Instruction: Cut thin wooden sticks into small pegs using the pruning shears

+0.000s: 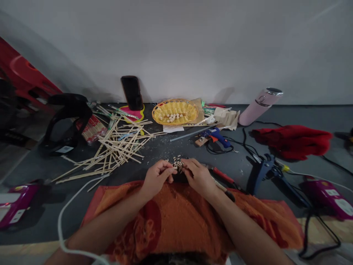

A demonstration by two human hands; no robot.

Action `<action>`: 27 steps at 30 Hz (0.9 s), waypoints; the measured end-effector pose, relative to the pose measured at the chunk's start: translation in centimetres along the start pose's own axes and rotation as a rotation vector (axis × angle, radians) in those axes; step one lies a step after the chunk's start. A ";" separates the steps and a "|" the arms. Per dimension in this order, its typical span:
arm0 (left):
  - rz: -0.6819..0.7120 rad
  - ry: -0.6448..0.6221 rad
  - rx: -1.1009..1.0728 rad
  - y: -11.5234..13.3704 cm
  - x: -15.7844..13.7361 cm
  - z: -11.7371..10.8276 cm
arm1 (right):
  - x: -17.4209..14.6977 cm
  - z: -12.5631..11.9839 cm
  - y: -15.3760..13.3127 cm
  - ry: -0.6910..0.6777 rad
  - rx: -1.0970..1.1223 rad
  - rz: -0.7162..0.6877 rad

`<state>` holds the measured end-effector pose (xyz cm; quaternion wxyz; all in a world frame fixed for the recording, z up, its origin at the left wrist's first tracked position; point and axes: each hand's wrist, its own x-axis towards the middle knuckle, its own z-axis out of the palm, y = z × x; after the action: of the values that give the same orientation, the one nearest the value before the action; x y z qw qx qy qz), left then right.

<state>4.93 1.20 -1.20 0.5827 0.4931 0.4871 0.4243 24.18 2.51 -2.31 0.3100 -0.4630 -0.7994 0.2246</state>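
Observation:
My left hand [157, 176] is closed, its thumb and forefinger pinched on what looks like a short piece of wooden stick [174, 168]. Just to its right, my right hand [199, 177] has its fingers bent together at the edge of a small pile of cut stick pieces [177, 160]; whatever its fingertips hold is hidden. Both hands rest at the far edge of an orange towel [190, 217]. Beside the right hand lies a red-handled tool [224, 176], partly covered by that hand and arm.
Long wooden sticks [118, 147] lie heaped at left. Behind the hands are a yellow basket [157, 114] containing small pieces, a blue glue gun [215, 136] and a propped phone [132, 92]. A pink flask [257, 108], red cloth [295, 140] and blue-handled cutter [264, 169] stand or lie at right.

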 end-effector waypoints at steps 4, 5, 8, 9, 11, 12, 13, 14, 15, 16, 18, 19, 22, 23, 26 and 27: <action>0.044 -0.001 0.104 -0.1 -0.4 -0.2 | 0.0 -0.4 -1.6 -0.013 0.225 0.045; 0.060 -0.005 0.143 -0.1 -0.5 -0.2 | 0.0 -0.4 -2.0 -0.039 0.273 0.061; 0.084 -0.020 0.198 -0.1 -0.8 -0.1 | 0.0 -0.4 -2.7 -0.071 0.346 0.090; 0.078 -0.023 0.187 -0.1 -0.9 0.0 | 0.0 -0.4 -2.7 -0.066 0.360 0.096; 0.054 -0.027 0.141 -0.1 -0.9 0.0 | 0.0 -0.4 -2.7 -0.051 0.388 0.110; 0.044 -0.032 0.116 -0.2 -0.9 0.0 | 0.0 -0.4 -2.7 -0.044 0.398 0.118; 0.039 -0.041 0.095 -0.3 -0.9 0.0 | 0.0 -0.5 -2.7 -0.042 0.404 0.123; 0.040 -0.052 0.081 -0.3 -0.9 -0.1 | 0.0 -0.5 -2.7 -0.046 0.405 0.124; 0.044 -0.064 0.071 -0.4 -0.9 -0.2 | 0.0 -0.5 -2.7 -0.051 0.403 0.118; 0.047 -0.075 0.067 -0.4 -0.9 -0.3 | 0.0 -0.5 -2.8 -0.054 0.396 0.106; 0.049 -0.093 0.076 -0.3 -1.0 -0.4 | -0.1 -0.4 -2.9 -0.053 0.374 0.067; 0.048 -0.097 0.085 -0.2 -1.0 -0.4 | -0.2 -0.4 -3.0 -0.046 0.361 0.047; 0.043 -0.094 0.114 0.1 -1.1 -0.5 | -0.3 -0.3 -3.1 -0.026 0.327 0.016; 0.044 -0.090 0.123 0.2 -1.2 -0.5 | -0.3 -0.3 -3.1 -0.025 0.318 0.013; 0.057 -0.084 0.154 0.4 -1.1 -0.5 | -0.3 -0.3 -3.0 -0.034 0.313 0.006; 0.061 -0.082 0.161 0.4 -1.1 -0.6 | -0.3 -0.4 -3.0 -0.038 0.322 0.006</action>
<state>4.19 0.25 -0.69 0.5475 0.5701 0.4800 0.3806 22.76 0.83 -0.21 0.3643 -0.4053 -0.7574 0.3597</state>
